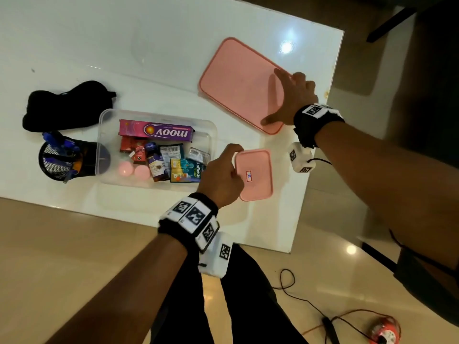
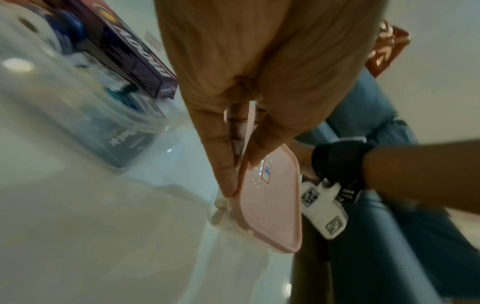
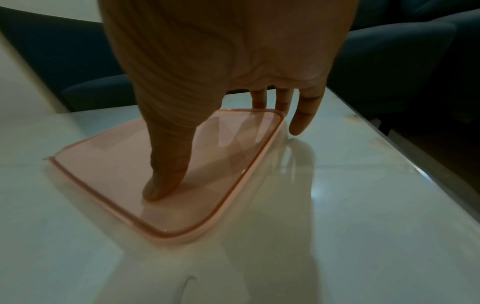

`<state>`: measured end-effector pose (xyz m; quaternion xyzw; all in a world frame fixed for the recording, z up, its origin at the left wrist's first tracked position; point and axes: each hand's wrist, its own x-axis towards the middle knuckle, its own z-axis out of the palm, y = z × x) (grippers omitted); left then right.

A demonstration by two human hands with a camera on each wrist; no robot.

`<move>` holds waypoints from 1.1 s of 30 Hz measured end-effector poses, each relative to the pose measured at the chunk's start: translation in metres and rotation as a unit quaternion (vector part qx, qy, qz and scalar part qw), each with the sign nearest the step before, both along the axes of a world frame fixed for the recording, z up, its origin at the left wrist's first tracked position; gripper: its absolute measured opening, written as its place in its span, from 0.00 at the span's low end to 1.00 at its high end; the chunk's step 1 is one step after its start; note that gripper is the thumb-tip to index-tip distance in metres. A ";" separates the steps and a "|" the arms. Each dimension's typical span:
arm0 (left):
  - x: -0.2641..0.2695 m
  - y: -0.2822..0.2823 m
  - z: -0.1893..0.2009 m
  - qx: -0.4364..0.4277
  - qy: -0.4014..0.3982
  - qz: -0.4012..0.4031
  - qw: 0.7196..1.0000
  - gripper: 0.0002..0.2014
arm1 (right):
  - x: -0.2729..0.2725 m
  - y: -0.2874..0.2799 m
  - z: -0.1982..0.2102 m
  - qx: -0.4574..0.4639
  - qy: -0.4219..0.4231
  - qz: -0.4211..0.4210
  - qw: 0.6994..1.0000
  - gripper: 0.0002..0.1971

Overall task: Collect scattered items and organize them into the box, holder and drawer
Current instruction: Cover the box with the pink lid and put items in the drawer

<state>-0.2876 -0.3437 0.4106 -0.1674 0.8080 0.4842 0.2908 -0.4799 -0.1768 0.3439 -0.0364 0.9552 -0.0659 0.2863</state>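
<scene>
On the white table my left hand [image 1: 229,167] grips the left edge of a small clear container with a pink lid [image 1: 255,175]. In the left wrist view the left hand [image 2: 233,156] pinches that lid [image 2: 272,205] at its rim. My right hand [image 1: 289,99] rests spread on the near right corner of a large flat pink lid [image 1: 236,80]. There the right hand [image 3: 197,115] presses its thumb on the lid [image 3: 109,164], and the straight fingers reach past its far edge. An open clear box [image 1: 104,120] holds medicine packs, a purple carton and bottles.
A black mesh pen holder [image 1: 64,157] with blue pens stands against the box's left side. A black eye mask [image 1: 67,105] lies behind it. The table's right edge [image 1: 323,135] runs close by my right wrist. On the floor lie a cable and a red object [image 1: 383,331].
</scene>
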 end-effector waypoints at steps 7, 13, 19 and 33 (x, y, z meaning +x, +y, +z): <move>0.025 -0.084 0.052 0.214 -0.024 0.393 0.894 0.26 | 0.033 0.017 0.012 -0.009 -0.004 -0.092 0.996 0.63; 0.032 -0.127 0.020 0.186 -0.045 0.557 0.808 0.24 | 0.064 0.023 0.012 -0.001 0.015 -0.140 0.990 0.65; 0.032 -0.117 -0.005 0.135 -0.060 0.529 0.836 0.24 | 0.080 0.018 0.035 -0.135 0.060 -0.178 0.973 0.31; 0.092 -0.165 -0.014 -0.150 0.073 0.407 0.898 0.21 | 0.140 -0.053 0.096 -0.250 0.176 0.104 0.946 0.18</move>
